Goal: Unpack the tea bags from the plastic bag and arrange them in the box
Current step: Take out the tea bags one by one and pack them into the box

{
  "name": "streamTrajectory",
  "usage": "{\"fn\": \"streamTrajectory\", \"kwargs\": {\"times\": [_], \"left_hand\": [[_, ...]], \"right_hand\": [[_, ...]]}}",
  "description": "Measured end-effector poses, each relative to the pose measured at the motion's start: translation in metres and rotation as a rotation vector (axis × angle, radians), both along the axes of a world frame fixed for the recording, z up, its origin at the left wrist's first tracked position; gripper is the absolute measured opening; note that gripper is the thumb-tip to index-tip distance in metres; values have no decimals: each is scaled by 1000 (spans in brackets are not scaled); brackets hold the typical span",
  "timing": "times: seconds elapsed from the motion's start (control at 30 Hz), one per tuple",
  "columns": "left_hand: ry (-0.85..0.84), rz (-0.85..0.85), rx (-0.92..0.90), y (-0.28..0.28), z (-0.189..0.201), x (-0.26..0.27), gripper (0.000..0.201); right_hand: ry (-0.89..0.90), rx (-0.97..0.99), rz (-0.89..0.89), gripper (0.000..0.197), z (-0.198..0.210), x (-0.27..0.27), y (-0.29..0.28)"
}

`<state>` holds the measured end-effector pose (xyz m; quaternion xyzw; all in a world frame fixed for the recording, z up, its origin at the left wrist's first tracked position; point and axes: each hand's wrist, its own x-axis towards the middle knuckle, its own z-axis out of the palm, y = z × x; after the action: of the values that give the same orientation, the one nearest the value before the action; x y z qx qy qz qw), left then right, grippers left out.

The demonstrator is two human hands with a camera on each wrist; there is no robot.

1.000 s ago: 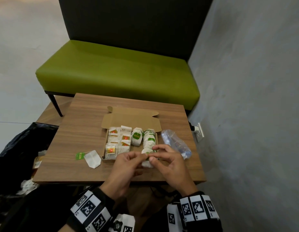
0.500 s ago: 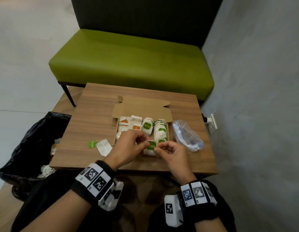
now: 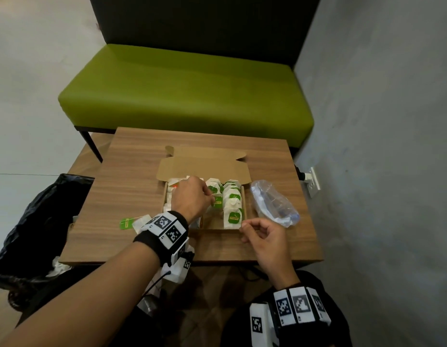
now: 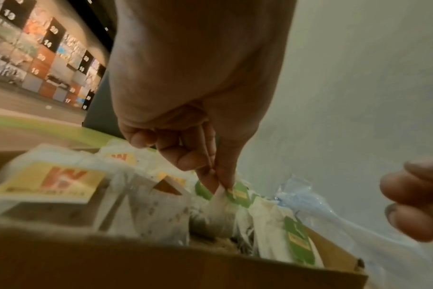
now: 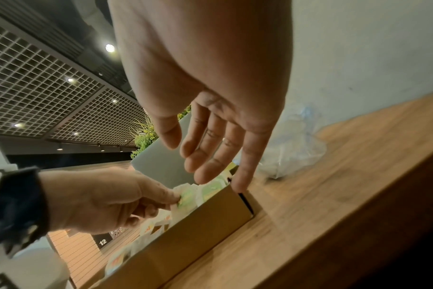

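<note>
An open cardboard box [image 3: 203, 167] sits mid-table, holding rows of white tea bags with orange tags on the left and green tags [image 3: 233, 196] on the right. My left hand [image 3: 192, 197] reaches into the box and pinches a green-tagged tea bag [image 3: 217, 200] by its top, seen also in the left wrist view as a tea bag [image 4: 220, 197] between thumb and forefinger. My right hand [image 3: 261, 232] hovers by the box's near right corner, fingers relaxed and holding nothing [image 5: 210, 156]. The crumpled clear plastic bag [image 3: 273, 201] lies right of the box.
One loose tea bag [image 3: 136, 221] with a green tag lies on the wooden table [image 3: 132, 186] left of the box. A black bin bag [image 3: 34, 221] stands at the left. A green bench [image 3: 187, 91] is behind; a grey wall with a socket [image 3: 312, 181] is right.
Both hands held one green-tagged tea bag at the box's near edge. Now the left hand alone has carried it into the box; the right hand has let go and drawn back.
</note>
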<state>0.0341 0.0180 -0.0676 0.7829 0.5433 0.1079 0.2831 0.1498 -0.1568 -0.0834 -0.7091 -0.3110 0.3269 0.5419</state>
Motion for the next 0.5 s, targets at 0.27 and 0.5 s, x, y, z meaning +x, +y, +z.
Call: {"fn": "streamTrajectory", "kwargs": {"times": [0.27, 0.5], "left_hand": [[143, 40, 190, -2, -11, 12, 5], [212, 24, 285, 0, -14, 12, 16]], "right_hand": [[6, 9, -7, 3, 0, -1, 2], [10, -1, 3, 5, 2, -2, 2]]}}
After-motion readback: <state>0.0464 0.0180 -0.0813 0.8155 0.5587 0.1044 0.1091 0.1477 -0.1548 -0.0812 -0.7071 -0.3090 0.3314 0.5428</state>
